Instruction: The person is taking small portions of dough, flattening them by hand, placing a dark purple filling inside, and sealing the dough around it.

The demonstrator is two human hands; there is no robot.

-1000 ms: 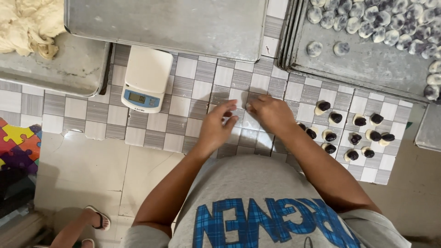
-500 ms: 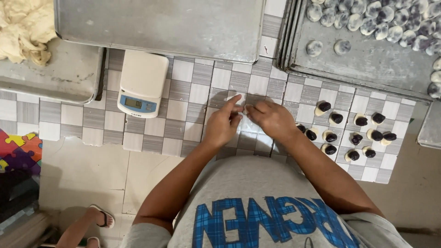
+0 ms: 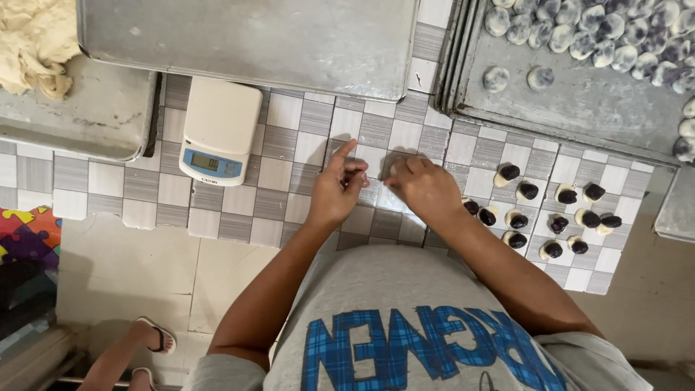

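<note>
**Two hands pinch one small pale piece on a checkered counter**

Two bare hands meet at the middle of the tiled counter (image 3: 289, 156), a surface of grey and white squares. The left hand (image 3: 337, 190) has its forefinger raised and its other fingers curled in; the right hand (image 3: 423, 190) is bunched, knuckles up. Between their fingertips sits a small pale piece of dough (image 3: 376, 168), mostly hidden, so its shape cannot be told. Both grips look closed on it, just above the tiles.

Just right of the right hand, a dozen or so dough portions with dark filling balls (image 3: 554, 213) lie in loose rows on the tiles, each a pale soft lump beside a glossy dark ball. Above them a dull metal tray (image 3: 579, 108) holds many round, grey-mottled filled dough balls (image 3: 615, 32). A white digital kitchen scale (image 3: 219, 130), rectangular with rounded corners, stands left of the hands. Behind it lies an upturned flat steel tray (image 3: 253, 36). At far left a ragged mass of cream dough (image 3: 32, 40) rests on another worn tray (image 3: 94, 119).
</note>
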